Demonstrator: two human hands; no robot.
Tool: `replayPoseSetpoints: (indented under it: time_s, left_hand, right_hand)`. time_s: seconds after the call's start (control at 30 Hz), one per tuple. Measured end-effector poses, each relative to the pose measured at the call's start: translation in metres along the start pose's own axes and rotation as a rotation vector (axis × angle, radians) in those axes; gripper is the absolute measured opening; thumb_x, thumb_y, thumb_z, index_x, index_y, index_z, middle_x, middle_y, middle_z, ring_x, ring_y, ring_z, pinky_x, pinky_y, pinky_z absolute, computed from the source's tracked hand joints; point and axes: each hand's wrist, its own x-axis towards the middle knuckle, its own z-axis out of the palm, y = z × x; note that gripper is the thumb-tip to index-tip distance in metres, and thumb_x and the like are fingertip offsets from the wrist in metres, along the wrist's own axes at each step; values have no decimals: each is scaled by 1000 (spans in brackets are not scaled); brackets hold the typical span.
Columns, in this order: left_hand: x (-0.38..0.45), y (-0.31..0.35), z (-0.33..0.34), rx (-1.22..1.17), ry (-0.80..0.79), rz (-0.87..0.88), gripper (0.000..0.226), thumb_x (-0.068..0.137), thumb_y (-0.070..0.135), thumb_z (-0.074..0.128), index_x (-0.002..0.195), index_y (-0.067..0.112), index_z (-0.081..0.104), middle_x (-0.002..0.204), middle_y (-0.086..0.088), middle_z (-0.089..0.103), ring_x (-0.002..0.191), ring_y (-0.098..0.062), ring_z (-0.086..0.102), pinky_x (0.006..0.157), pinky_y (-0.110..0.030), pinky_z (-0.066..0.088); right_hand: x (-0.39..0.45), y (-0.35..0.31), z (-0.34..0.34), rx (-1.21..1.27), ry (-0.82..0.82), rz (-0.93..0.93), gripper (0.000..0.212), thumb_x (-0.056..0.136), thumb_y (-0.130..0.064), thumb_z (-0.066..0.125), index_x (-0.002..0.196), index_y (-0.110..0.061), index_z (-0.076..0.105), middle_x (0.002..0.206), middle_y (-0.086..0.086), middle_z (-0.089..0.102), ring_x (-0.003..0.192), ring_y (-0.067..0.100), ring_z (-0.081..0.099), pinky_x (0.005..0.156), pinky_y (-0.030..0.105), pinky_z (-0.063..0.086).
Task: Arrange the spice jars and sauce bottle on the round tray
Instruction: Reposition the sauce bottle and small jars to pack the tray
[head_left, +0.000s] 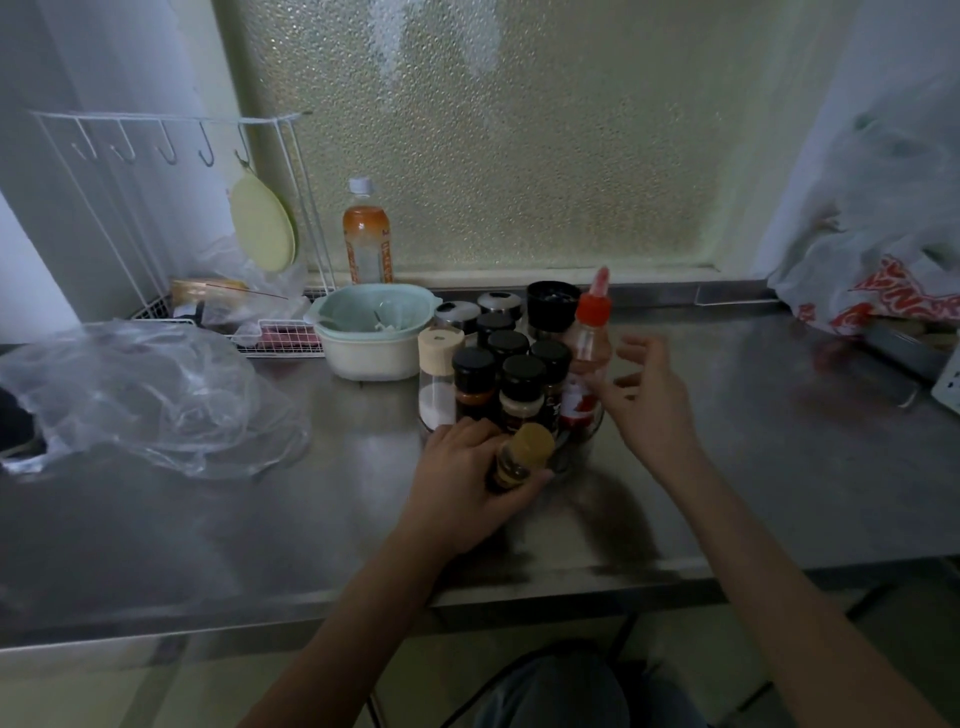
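Observation:
Several black-capped spice jars (521, 387) stand packed on the clear round tray (587, 435) in the middle of the steel counter. A salt jar with a beige cap (439, 373) stands at the tray's left. The sauce bottle with a red nozzle cap (588, 353) stands at the tray's right. My left hand (467, 480) grips a tan-capped spice jar (522, 457), tilted, at the tray's near edge. Just right of the sauce bottle, my right hand (649, 395) hovers with fingers spread and touches nothing.
A mint bowl in a white bowl (371, 332) sits left of the tray, a wire rack (218, 291) and an orange drink bottle (365, 236) behind it. Crumpled clear plastic (140, 395) lies at the left. A plastic bag (883, 270) sits at the back right.

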Motion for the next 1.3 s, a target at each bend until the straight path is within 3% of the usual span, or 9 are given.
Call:
replayPoseSetpoints:
  time_s: [0.07, 0.13, 0.27, 0.33, 0.67, 0.9, 1.03, 1.17, 1.3]
  left_hand:
    - [0, -1, 3, 34, -54, -15, 39, 80, 58, 51, 85, 22, 65, 86, 1, 65, 80, -18, 56, 71, -28, 35]
    - [0, 0, 4, 13, -53, -25, 38, 80, 56, 52, 86, 21, 66, 87, 1, 65, 80, -17, 56, 70, -26, 35]
    - [0, 2, 4, -32, -45, -56, 34, 80, 51, 55, 87, 19, 65, 86, 1, 63, 75, -14, 56, 67, -24, 37]
    - [0, 3, 4, -43, -37, -81, 31, 80, 49, 58, 85, 19, 65, 85, 2, 61, 72, -10, 50, 66, -24, 35]
    - [0, 0, 1, -89, -37, -113, 28, 77, 47, 55, 77, 20, 60, 76, 1, 58, 67, -8, 43, 63, -25, 33]
    - [1, -2, 1, -96, -57, -125, 30, 76, 48, 54, 80, 19, 62, 77, 4, 53, 69, -9, 44, 64, -26, 35]
    - [1, -1, 1, -135, -98, -119, 30, 77, 48, 54, 82, 19, 62, 80, 7, 50, 71, -11, 48, 66, -27, 39]
    - [1, -1, 0, -152, -114, -120, 28, 75, 46, 55, 82, 19, 62, 79, 4, 54, 71, -14, 51, 66, -31, 44]
    - [2, -3, 1, -125, -90, -122, 26, 75, 45, 56, 82, 21, 62, 80, 9, 49, 71, -11, 46, 67, -29, 40]
  right_hand:
    - [-14, -7, 0, -49, 163, -112, 32, 84, -29, 66, 107, -14, 50, 101, 1, 57, 82, 17, 52, 67, 29, 44]
    - [-20, -15, 5, -80, 84, -238, 22, 85, -21, 64, 103, -17, 52, 94, -2, 58, 78, 11, 52, 66, 27, 42]
    - [-12, -22, 21, -156, -88, -310, 56, 82, -9, 62, 129, -28, 38, 132, 7, 54, 102, 20, 61, 80, 41, 54]
    - [-7, -27, 26, -258, -129, -295, 70, 83, -8, 60, 138, -33, 27, 134, 11, 53, 103, 27, 62, 79, 45, 55]
    - [0, -41, 40, -415, -148, -275, 55, 85, -13, 56, 128, -29, 27, 96, 13, 64, 72, 30, 61, 56, 35, 45]
    - [-11, -26, 39, -341, -230, -248, 76, 86, -12, 58, 143, -34, 12, 108, 14, 63, 76, 25, 61, 65, 36, 51]
    - [-13, -32, 47, -329, -156, -239, 65, 91, -16, 51, 142, -26, 13, 103, 16, 62, 81, 29, 63, 73, 43, 54]
    - [-19, -36, 54, -145, -183, -101, 62, 97, -24, 43, 149, -25, 7, 104, 12, 60, 95, 26, 62, 78, 26, 42]
    - [-25, -35, 46, -157, -187, -183, 73, 94, -13, 49, 149, -28, 3, 109, 12, 64, 86, 20, 63, 75, 26, 43]
